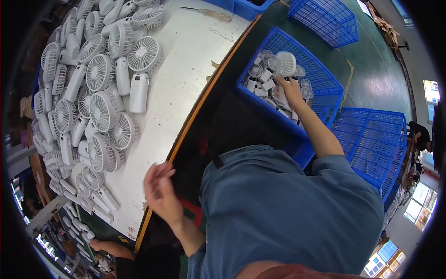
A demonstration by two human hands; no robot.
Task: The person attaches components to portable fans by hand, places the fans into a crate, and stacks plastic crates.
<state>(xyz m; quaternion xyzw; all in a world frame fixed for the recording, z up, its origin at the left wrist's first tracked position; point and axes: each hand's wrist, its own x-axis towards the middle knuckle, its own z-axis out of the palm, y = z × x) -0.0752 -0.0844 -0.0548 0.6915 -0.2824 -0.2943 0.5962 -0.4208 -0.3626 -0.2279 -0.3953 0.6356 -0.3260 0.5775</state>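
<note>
Over the blue plastic crate (320,69), my right hand (291,92) grips a white handheld fan (285,64), its round head pointing away from me. More white handheld fans (267,79) lie jumbled inside that crate, beneath the hand. My left hand (162,191) hovers by the near edge of the white table (186,60), fingers loosely bent and apart, with nothing in them. A large heap of white handheld fans (100,109) covers the far side of the table, some with their round grilles up.
A screwdriver-like tool (204,11) lies on the table near a blue bin (241,7). Other blue crates (325,21) stand on the green floor, one (371,139) at my right. Another person's arm (114,249) reaches towards fans at lower left.
</note>
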